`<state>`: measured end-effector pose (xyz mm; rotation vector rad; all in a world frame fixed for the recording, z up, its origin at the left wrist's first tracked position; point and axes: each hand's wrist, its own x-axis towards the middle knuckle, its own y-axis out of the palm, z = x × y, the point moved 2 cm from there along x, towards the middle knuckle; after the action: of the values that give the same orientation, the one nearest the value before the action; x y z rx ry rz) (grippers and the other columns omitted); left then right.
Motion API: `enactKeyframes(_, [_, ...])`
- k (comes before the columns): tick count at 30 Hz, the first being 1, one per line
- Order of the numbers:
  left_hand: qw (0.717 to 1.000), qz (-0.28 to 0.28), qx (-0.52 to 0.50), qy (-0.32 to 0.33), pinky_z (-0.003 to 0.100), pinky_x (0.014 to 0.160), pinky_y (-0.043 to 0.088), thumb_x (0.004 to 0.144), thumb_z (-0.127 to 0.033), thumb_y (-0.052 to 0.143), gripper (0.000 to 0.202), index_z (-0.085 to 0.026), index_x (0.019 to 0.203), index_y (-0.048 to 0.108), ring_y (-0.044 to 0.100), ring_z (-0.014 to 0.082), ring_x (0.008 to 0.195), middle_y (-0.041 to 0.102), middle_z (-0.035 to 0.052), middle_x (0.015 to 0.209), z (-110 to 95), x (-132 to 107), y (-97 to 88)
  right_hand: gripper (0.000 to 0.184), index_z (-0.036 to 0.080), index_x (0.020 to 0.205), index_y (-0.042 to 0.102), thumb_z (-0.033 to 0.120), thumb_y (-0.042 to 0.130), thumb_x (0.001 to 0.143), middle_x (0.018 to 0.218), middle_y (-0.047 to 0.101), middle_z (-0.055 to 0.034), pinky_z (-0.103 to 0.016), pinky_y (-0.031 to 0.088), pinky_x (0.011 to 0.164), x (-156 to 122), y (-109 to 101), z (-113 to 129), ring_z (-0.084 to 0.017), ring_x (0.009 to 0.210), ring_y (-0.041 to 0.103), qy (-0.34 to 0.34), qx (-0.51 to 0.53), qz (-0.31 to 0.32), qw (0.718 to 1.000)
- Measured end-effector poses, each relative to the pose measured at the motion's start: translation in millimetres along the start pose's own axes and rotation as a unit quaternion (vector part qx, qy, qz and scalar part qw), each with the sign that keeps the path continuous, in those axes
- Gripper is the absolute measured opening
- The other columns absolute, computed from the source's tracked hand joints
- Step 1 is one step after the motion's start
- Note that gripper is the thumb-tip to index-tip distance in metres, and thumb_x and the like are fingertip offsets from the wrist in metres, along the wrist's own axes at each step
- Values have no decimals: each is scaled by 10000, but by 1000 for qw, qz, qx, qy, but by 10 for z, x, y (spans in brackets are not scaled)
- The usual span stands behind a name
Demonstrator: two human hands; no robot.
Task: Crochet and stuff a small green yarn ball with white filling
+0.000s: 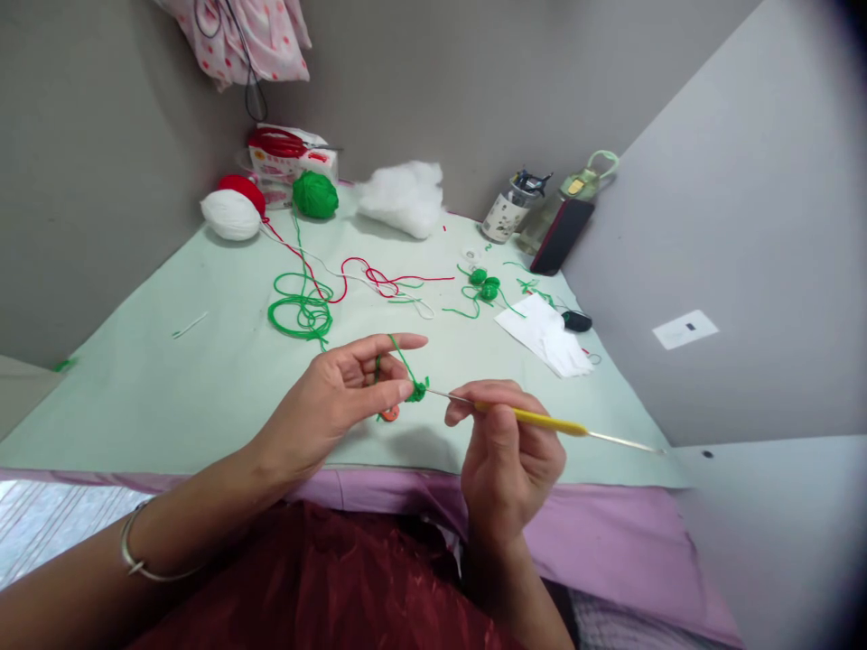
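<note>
My left hand (339, 397) pinches a small green crochet piece (417, 391) between thumb and middle finger, with green yarn (399, 354) looped over the raised index finger. My right hand (505, 451) grips a crochet hook with a yellow handle (535, 420); its metal tip is in the green piece. Loose green yarn (302, 311) trails back over the pale green table (169, 388) to a green yarn ball (315, 194). A small orange object (389, 414) lies under my left fingers.
White (230, 215) and red (242, 187) yarn balls, a box with red scissors (288, 153), white stuffing (403, 199), small green crocheted pieces (484, 284), a white paper (545, 334), a cup (507, 212), a phone (562, 236) and a bottle (586, 185) lie at the back. Grey walls close in on both sides.
</note>
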<state>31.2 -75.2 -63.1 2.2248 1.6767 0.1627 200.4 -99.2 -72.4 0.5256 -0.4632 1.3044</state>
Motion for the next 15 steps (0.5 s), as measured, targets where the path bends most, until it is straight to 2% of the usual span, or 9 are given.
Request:
enactKeyframes(2, [1000, 4, -7, -1, 270, 763, 456, 836, -288, 812, 399, -282, 1231, 758, 578, 120, 737, 605, -35, 823, 5, 1, 19, 212, 232, 997, 742, 201, 536, 1034, 860, 716, -25, -333, 558, 621, 15, 11, -15, -141, 661, 645, 27, 37, 14, 999])
enactKeyframes(4, [1000, 16, -14, -6, 266, 794, 464, 840, -273, 808, 370, -277, 1208, 772, 581, 122, 771, 598, -33, 813, 20, 1, 45, 196, 235, 1009, 747, 211, 554, 1030, 901, 729, -34, -327, 567, 628, 25, 42, -28, -147, 702, 660, 22, 45, 29, 998])
enactKeyframes(8, [1000, 6, -20, -1, 261, 846, 473, 830, -277, 828, 394, -281, 1219, 765, 601, 126, 832, 628, -26, 849, 51, -1, 72, 216, 255, 1059, 760, 184, 559, 1026, 928, 744, -38, -328, 588, 648, -15, 102, -51, -160, 764, 676, -18, -19, 45, 999])
enactKeyframes(11, [999, -10, -38, -4, 223, 695, 446, 815, -293, 845, 457, -279, 1260, 744, 541, 94, 723, 646, -19, 892, 69, -1, 89, 271, 287, 1140, 766, 127, 610, 987, 984, 727, -43, -331, 617, 700, -97, 104, -66, -173, 843, 707, -93, -134, 41, 986])
enactKeyframes(13, [997, 0, -73, -32, 210, 567, 358, 818, -318, 840, 488, -257, 1289, 728, 428, 63, 599, 615, -28, 830, 83, 2, 104, 332, 313, 1191, 762, 108, 657, 951, 1050, 723, -53, -344, 631, 750, -141, 91, -71, -193, 913, 722, -157, -206, 46, 965])
enactKeyframes(15, [990, 19, -120, -74, 210, 517, 280, 815, -319, 836, 486, -213, 1278, 732, 315, 47, 540, 546, -46, 737, 97, 11, 107, 331, 312, 1188, 764, 109, 660, 948, 1055, 730, -57, -358, 630, 761, -139, 63, -71, -204, 923, 725, -176, -223, 48, 958])
